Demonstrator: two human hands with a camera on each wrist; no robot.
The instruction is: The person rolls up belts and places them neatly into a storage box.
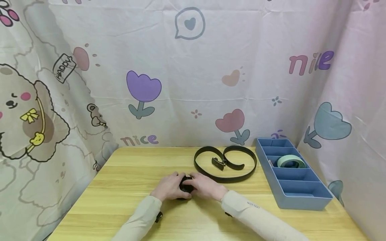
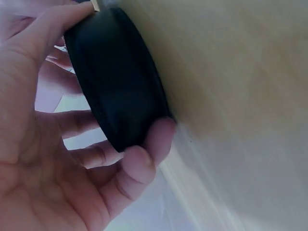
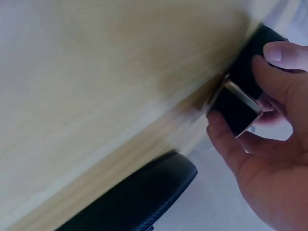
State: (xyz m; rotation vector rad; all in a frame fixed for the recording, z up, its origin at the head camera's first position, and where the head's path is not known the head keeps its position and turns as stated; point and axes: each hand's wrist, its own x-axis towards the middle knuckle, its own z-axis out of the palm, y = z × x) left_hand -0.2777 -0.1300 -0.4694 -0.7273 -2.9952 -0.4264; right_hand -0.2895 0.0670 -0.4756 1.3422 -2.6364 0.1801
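A coiled black belt [image 1: 186, 188] stands on edge low over the wooden table, between my two hands. My left hand [image 1: 170, 188] grips the coil from the left; in the left wrist view its fingers and thumb curl round the smooth outer band [image 2: 115, 77]. From the right, my right hand [image 1: 206, 185] pinches the belt's end. In the right wrist view, that end carries a dark buckle [image 3: 237, 109] with a shiny metal edge. The inner turns of the coil are mostly hidden by my fingers.
Behind my right hand, a second black belt [image 1: 230, 179] lies uncoiled in loops, its buckle [image 1: 217, 163] inside. On the right stands a blue-grey divided box [image 1: 278, 192] with a rolled pale green belt [image 1: 290, 158] in one compartment. A printed curtain [image 1: 187, 80] hangs behind the table [image 1: 120, 187].
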